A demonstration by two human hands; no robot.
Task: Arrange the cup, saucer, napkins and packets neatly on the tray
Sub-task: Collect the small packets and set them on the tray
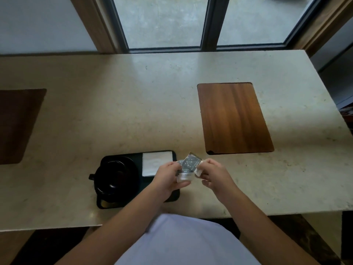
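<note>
Hands meet over the right edge of the black rectangular tray (122, 204), left hand (169, 175) and right hand (214, 175) both pinching small grey-and-white paper packets (188, 166), the bare tray strip below the white folded napkins (157, 163) lying nearer the left hand.

We note a black tray (172, 197) carrying a black cup (114, 178) on a black saucer (131, 163), plus a white napkin (155, 163). The held packets (188, 166) read grey with pale specks and white. Counter (133, 111) is mottled cream; the board (234, 119) at right shows reddish-brown streaked wood grain.
</note>
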